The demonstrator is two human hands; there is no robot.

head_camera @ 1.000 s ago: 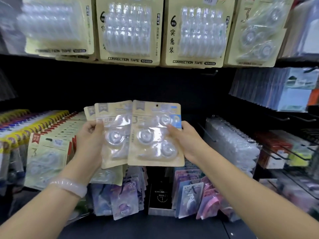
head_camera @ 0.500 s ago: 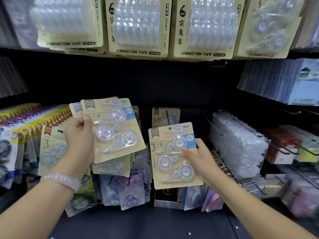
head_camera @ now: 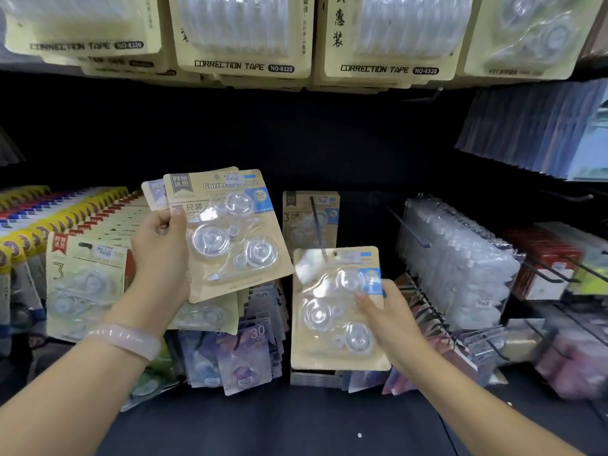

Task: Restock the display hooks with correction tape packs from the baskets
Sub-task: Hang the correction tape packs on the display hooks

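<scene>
Now right hand (head_camera: 391, 320) on pack (head_camera: 332, 327) (blurred)

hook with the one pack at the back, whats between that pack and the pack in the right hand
Head view: only the bare black hook rod spans from the hung pack to the right hand's pack.

The pack (head_camera: 230, 235) in your left hand (head_camera: 161, 255) is tan card with a blue corner patch and clear blisters. Your right hand's (head_camera: 391, 319) pack (head_camera: 329, 311) matches it. Your wristband (head_camera: 123, 340) is pale pink. Far above, cream cards (head_camera: 243, 65) carry black "CORRECTION TAPE" lettering. The shelf (head_camera: 279, 422) is black.
</scene>
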